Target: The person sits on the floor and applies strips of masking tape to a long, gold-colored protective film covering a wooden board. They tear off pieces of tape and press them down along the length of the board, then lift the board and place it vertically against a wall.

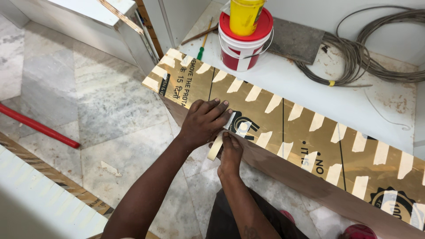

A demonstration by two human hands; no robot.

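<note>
A long brown board (305, 128) with a glossy gold printed film runs diagonally from upper left to lower right. Many short strips of cream masking tape cross both its edges. My left hand (204, 120) lies flat on the board's near edge, fingers spread over a fresh tape strip (242, 128). Just below it, my right hand (230, 152) grips a roll of masking tape (215, 147) held against the board's edge, the tape running up under my left fingers.
A white-and-red bucket (242, 46) with a yellow container (245, 15) on top stands behind the board. A coil of grey cable (376, 48) lies at back right, a screwdriver (202, 44) at back, a red pipe (37, 126) on the marble floor at left.
</note>
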